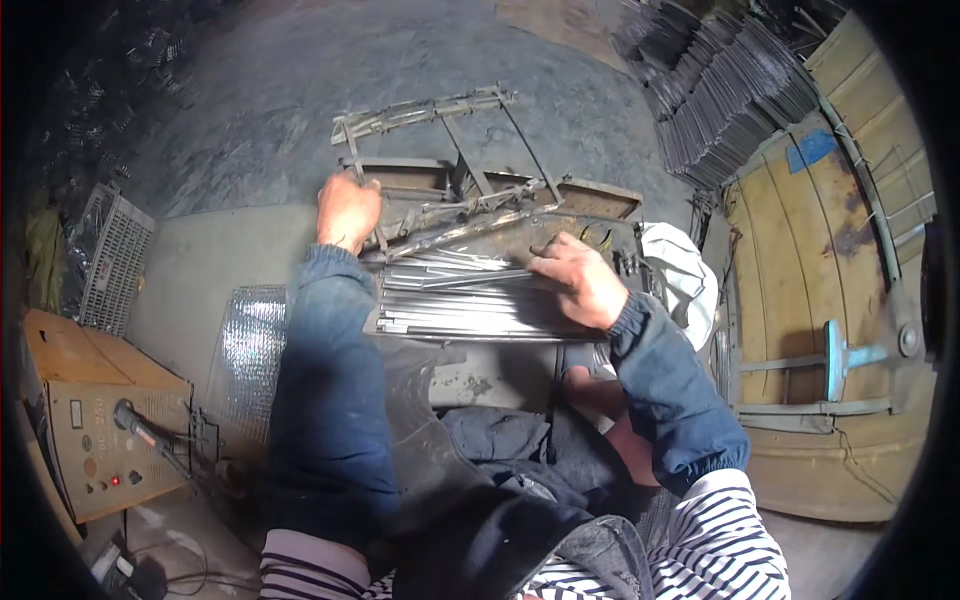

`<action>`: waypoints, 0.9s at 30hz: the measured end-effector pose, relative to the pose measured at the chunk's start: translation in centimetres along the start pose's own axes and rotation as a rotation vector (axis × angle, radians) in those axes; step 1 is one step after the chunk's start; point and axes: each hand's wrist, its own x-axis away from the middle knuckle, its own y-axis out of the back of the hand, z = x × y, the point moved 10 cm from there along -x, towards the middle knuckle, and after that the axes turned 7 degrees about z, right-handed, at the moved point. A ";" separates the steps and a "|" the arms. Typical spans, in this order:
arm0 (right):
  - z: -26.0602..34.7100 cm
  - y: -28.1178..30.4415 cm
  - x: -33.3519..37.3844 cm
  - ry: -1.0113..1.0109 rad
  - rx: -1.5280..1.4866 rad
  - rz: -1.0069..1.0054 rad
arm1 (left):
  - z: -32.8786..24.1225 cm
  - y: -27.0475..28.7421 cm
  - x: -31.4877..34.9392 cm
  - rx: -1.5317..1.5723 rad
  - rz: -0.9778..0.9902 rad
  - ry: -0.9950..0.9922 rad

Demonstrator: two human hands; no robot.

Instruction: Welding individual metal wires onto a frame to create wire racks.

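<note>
The left hand [348, 212] clamps a metal frame [466, 158] extending toward two o'clock. The right hand [582, 282] pinches a rod [468, 279] at its nine o'clock.

From where I stand, the metal frame [467, 155] sits at the seated person's twelve o'clock, dull grey, with two long rails joined by thinner crossbars. It lies askew, its near rail climbing from about eight o'clock toward two. The left hand [350, 212] is wrapped around the bar on its nine o'clock side. Just on the six o'clock side of the frame lies a loose bundle of slim silver rods [450, 325], mostly stretched from nine o'clock to three, with a few upper ones slanting across the others. The right hand [576, 280] touches them toward three o'clock, though its exact grip is hard to make out.
</note>
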 end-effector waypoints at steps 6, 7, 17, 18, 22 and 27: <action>-5.7 8.8 -2.3 -0.242 0.083 -0.243 | 1.0 -0.2 -0.5 0.096 0.012 -0.014; -8.3 9.4 -2.3 -0.243 0.069 -0.290 | 0.1 -0.8 -0.5 0.094 0.022 -0.025; -16.9 5.7 -9.5 -0.544 0.103 0.011 | 0.4 -0.2 0.5 0.132 0.026 0.053; -16.6 5.3 -9.8 -0.549 0.053 0.004 | 0.6 -0.3 0.6 0.131 0.027 0.061; -18.1 4.6 -11.1 -0.510 0.114 -0.088 | 0.5 0.0 0.0 0.136 -0.028 -0.027; -19.6 5.2 -9.3 -0.511 0.109 0.004 | -1.3 -0.6 -0.8 0.033 -0.007 -0.040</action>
